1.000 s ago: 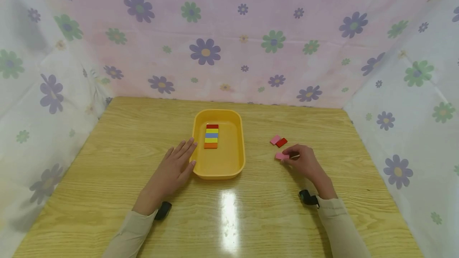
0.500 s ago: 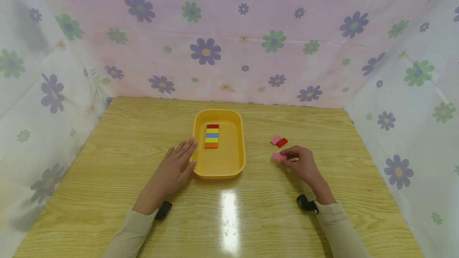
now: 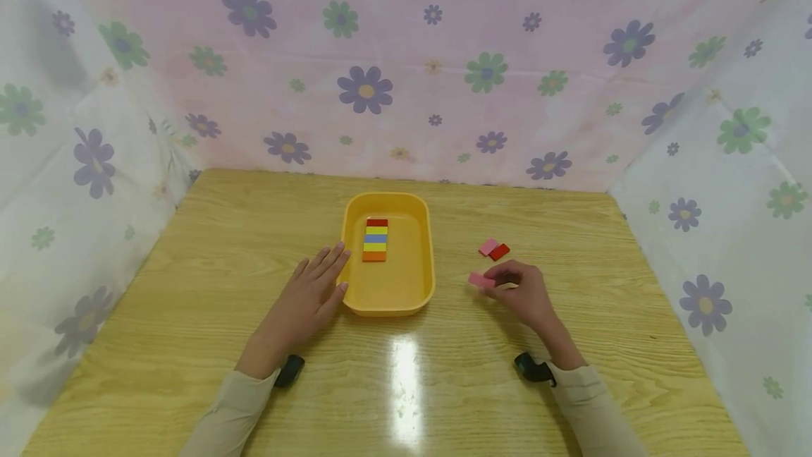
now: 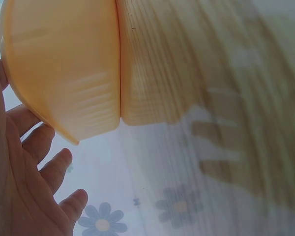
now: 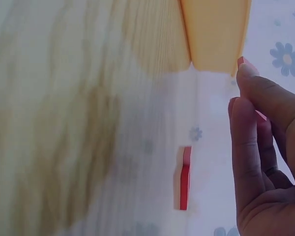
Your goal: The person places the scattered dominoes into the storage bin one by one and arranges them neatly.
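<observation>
A pink flat tile (image 3: 481, 280) is pinched between thumb and fingers of my right hand (image 3: 521, 293), just right of the yellow tray (image 3: 388, 309). In the right wrist view the fingertips partly hide this tile (image 5: 247, 64). My left hand (image 3: 311, 295) rests on the tray's left rim with its fingers spread and fairly straight; in the left wrist view the fingers (image 4: 39, 140) touch that rim. Inside the tray several tiles lie in a column: a dark red tile (image 3: 377, 223) at the far end, then yellow, blue (image 3: 376, 239), yellow and an orange tile (image 3: 374, 257) nearest me.
Beyond my right hand, a second pink tile (image 3: 488, 247) and a red tile (image 3: 500, 252) lie side by side on the wooden table (image 3: 254, 217). A flowered cloth (image 3: 406, 41) stands behind the table and along both sides.
My right hand has moved left toward the tray, carrying the pink tile with it. The left hand, the tray and the tiles inside have stayed in place.
</observation>
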`<state>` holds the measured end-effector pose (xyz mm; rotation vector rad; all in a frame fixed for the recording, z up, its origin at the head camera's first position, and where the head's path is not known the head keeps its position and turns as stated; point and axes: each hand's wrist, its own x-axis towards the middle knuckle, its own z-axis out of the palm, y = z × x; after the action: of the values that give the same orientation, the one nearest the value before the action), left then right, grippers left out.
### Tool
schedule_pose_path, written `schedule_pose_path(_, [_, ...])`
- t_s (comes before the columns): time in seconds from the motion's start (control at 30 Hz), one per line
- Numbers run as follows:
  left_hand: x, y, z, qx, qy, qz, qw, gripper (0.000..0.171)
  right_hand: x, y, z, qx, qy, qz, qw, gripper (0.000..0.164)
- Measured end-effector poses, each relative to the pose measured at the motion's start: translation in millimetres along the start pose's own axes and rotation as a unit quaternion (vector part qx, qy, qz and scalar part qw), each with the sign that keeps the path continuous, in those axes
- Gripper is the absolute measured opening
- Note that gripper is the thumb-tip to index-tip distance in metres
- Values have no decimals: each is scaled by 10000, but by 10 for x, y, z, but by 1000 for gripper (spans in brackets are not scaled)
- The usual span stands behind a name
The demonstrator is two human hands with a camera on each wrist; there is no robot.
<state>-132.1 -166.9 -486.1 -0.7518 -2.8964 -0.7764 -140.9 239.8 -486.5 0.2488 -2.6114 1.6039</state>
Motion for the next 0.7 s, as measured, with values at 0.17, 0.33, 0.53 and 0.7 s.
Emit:
schedule_pose_path(0.17, [4, 5, -4, 6, -15, -7, 10000, 59, -43, -221, 53, 262, 41, -94, 9996, 17])
schedule_pose_path(0.33, [6, 13, -11, 18, -17, -10, 10000, 59, -37, -74, 168, 881, 116, 115, 9960, 16])
schedule_pose_path(0.53, [8, 11, -10, 26, -6, 0, 10000, 59, -63, -85, 302, 1463, 179, 490, 9879, 21])
schedule_pose_path(0.7, [6, 9, -7, 51, -18, -14, 10000, 60, -82, -184, 412, 1890, 82, 701, 9794, 24])
